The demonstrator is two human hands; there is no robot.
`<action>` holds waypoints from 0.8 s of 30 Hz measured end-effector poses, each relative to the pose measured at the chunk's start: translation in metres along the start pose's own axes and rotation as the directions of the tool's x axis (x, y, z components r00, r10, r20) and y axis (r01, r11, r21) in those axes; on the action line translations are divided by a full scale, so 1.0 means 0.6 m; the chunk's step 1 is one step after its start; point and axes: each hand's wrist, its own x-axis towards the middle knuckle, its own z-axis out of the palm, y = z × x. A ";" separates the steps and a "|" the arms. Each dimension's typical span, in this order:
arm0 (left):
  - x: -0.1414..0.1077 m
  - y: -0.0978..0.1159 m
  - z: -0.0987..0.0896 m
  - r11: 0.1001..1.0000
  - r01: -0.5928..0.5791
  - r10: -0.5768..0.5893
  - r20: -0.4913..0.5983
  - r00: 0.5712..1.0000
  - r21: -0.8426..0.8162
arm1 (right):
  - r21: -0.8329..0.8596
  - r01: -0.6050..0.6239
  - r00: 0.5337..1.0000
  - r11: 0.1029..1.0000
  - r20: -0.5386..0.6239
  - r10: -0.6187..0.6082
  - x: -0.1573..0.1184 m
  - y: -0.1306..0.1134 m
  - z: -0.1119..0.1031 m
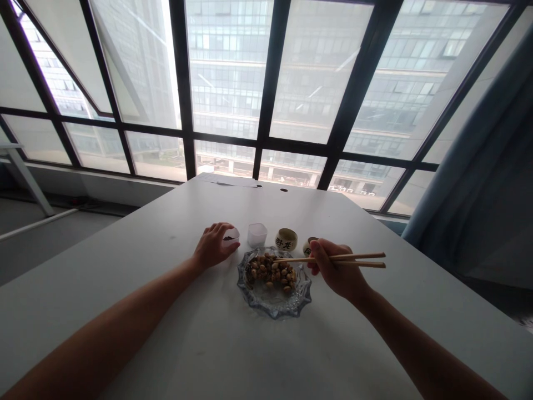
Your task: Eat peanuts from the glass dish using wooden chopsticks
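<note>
My left hand [215,244] curls round a small clear plastic cup [233,240] with something dark inside. My right hand [335,266] grips a pair of wooden chopsticks [360,260]. Their tips reach over a scalloped glass dish [272,308] and touch or nearly touch the pile of pistachio-like nuts [270,269] in it. Behind the dish stand a second clear cup [257,235] and a ceramic cup [286,239] with dark characters. Another ceramic cup [308,248] is partly hidden behind my right hand.
Everything stands on a white table [200,344]. White sheets [227,180] lie at its far edge, near two dark round spots. Tall framed windows rise beyond it. A blue curtain [478,144] hangs at the right, and a white table frame [29,180] is at the far left.
</note>
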 end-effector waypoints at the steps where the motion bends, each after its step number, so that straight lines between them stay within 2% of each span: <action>1: 0.000 -0.001 0.000 1.000 -0.004 0.004 0.000 1.000 0.000 | 0.000 0.002 1.000 1.000 -0.004 -0.002 0.000 -0.001 0.000; 3: 0.000 -0.002 0.001 1.000 -0.007 0.007 -0.002 1.000 0.001 | 0.013 0.019 1.000 1.000 0.018 -0.020 0.001 -0.001 0.002; 8: 0.001 -0.002 0.000 1.000 -0.004 0.004 0.005 1.000 0.000 | 0.082 0.045 0.986 0.996 0.155 -0.058 0.000 0.003 0.005; 11: 0.001 -0.001 0.001 1.000 -0.010 0.010 0.000 1.000 -0.002 | 0.113 0.032 0.989 0.993 0.137 -0.047 0.001 0.004 -0.002; 14: 0.000 -0.002 0.003 1.000 -0.012 0.012 0.000 1.000 -0.004 | 0.076 0.052 0.991 0.996 0.119 -0.061 0.003 0.004 -0.011; 20: 0.000 -0.004 0.002 1.000 -0.007 0.007 0.004 1.000 0.000 | -0.008 0.072 0.973 0.997 0.221 -0.068 0.006 -0.004 -0.019; 24: 0.001 -0.003 0.001 1.000 -0.007 0.007 0.009 1.000 0.001 | -0.013 0.054 0.967 0.998 0.248 -0.049 0.006 -0.011 -0.019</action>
